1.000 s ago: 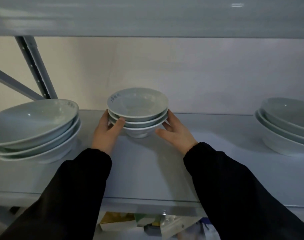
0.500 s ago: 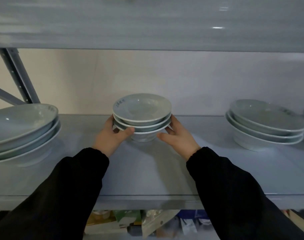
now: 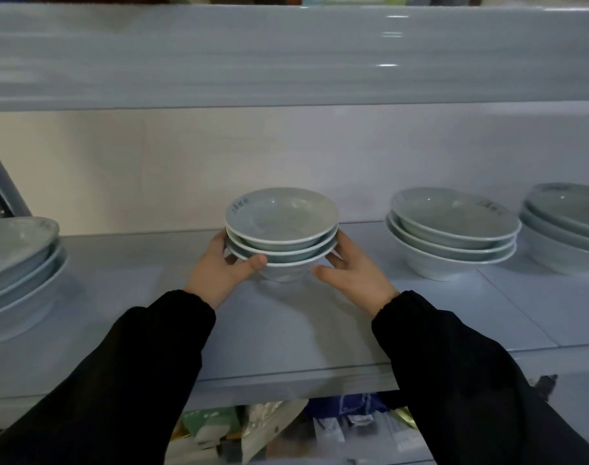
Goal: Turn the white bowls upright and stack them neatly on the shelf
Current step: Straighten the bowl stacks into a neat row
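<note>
A stack of three upright white bowls (image 3: pixel 281 226) stands in the middle of the grey shelf (image 3: pixel 286 330). My left hand (image 3: pixel 219 273) cups its left side, thumb under the lowest rim. My right hand (image 3: pixel 353 273) holds the right side, fingers against the rims. Both arms wear black sleeves. Another upright stack of three bowls (image 3: pixel 452 229) sits to the right, a further stack (image 3: pixel 565 226) at the far right edge, and a larger stack (image 3: pixel 18 260) at the far left.
The shelf above (image 3: pixel 286 55) hangs low over the bowls. A grey diagonal brace (image 3: pixel 1 193) stands at the back left. Packets and bags (image 3: pixel 269 427) lie on the level below the shelf's front edge.
The view has shifted right and back, bringing the right stacks further in and pushing the left stack toward the edge. My hands stay on the middle stack.
</note>
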Demonstrator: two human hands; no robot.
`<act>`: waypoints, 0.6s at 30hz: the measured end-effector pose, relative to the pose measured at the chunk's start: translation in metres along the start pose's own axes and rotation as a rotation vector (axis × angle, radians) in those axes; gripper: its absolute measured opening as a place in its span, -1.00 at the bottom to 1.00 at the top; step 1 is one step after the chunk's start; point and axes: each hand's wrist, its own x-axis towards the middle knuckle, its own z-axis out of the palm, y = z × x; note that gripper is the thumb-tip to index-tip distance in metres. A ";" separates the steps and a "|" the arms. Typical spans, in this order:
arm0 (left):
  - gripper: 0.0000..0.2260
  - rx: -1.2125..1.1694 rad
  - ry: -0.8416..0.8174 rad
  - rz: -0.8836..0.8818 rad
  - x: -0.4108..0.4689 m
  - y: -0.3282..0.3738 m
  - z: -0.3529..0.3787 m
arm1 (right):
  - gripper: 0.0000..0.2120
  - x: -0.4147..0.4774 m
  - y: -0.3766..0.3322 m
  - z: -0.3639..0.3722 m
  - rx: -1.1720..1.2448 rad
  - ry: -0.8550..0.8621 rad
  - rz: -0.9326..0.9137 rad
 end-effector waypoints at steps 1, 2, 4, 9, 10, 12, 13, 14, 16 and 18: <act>-0.10 -0.006 -0.009 -0.004 0.000 0.001 0.003 | -0.16 -0.002 0.000 -0.004 0.001 -0.001 0.000; -0.07 -0.006 -0.012 -0.006 -0.001 0.002 0.005 | -0.18 -0.003 0.000 -0.007 -0.003 -0.001 -0.002; -0.06 -0.023 -0.016 -0.004 -0.001 0.003 0.011 | -0.20 -0.006 0.001 -0.015 -0.012 0.002 -0.005; -0.05 -0.052 -0.035 -0.010 0.000 0.002 0.019 | -0.35 -0.012 0.003 -0.027 -0.022 0.034 -0.008; -0.04 -0.047 -0.038 -0.010 0.000 0.002 0.019 | -0.37 -0.013 0.002 -0.029 -0.031 0.045 -0.013; -0.04 -0.038 -0.042 -0.003 0.000 0.002 0.019 | -0.39 -0.014 0.002 -0.032 -0.044 0.055 -0.016; -0.04 -0.037 -0.042 0.000 -0.001 0.003 0.020 | -0.41 -0.014 0.001 -0.033 -0.050 0.054 -0.014; -0.06 -0.032 -0.043 0.002 -0.001 0.003 0.020 | -0.43 -0.015 0.000 -0.034 -0.056 0.051 -0.015; -0.09 -0.015 -0.061 0.003 0.001 0.003 0.019 | -0.48 -0.015 -0.002 -0.036 -0.056 0.057 -0.019; -0.10 -0.001 -0.079 0.004 0.001 0.004 0.019 | -0.53 -0.016 -0.003 -0.036 -0.061 0.076 -0.038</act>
